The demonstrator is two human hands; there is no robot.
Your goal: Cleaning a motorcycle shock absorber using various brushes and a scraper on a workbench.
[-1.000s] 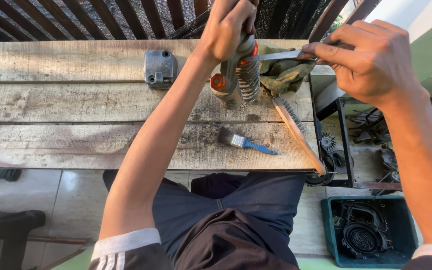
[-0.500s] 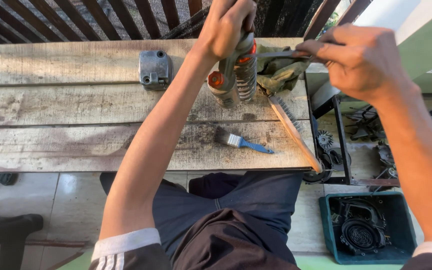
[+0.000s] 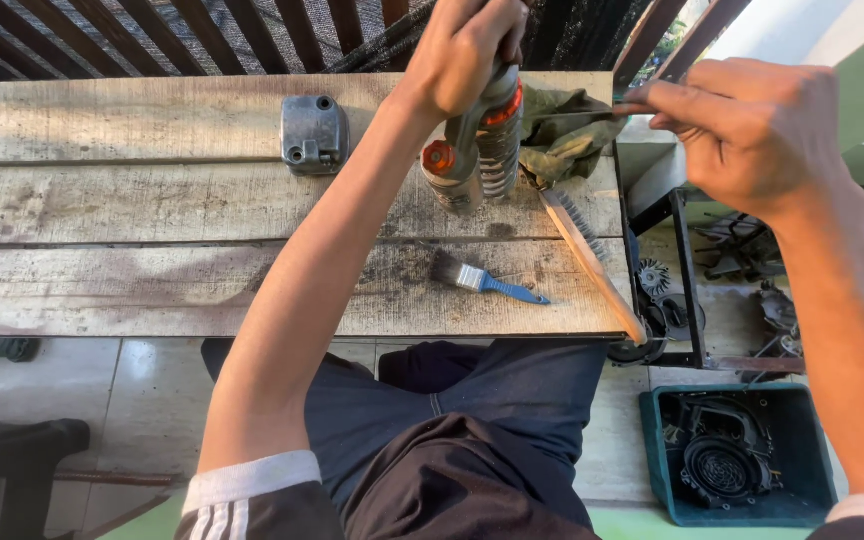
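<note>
Head view: no packages, labels or signs readable on the wooden bench (image 3: 102, 200). Left hand (image 3: 472, 45) is clenched tight round the top of a shock absorber (image 3: 487, 135), grey body w/ coil spring and orange-red caps, held upright w/ its lower end on the bench planks; the spring section sits just below the fist. Right hand (image 3: 752, 135) is off the bench's right edge, fingers pinched together on a thin metal tool (image 3: 592, 112) whose tip points left toward the shock, above an olive rag (image 3: 567, 130). Tool type unclear. Wire brush (image 3: 592, 260) w/ wooden handle lies diagonally near the right edge; small blue-handled paintbrush (image 3: 482, 280) lies in front of the shock. Grey metal engine cover (image 3: 314, 135) sits well left. On the floor at right, a teal tray (image 3: 657, 450) holds a black fan-like part.
</note>
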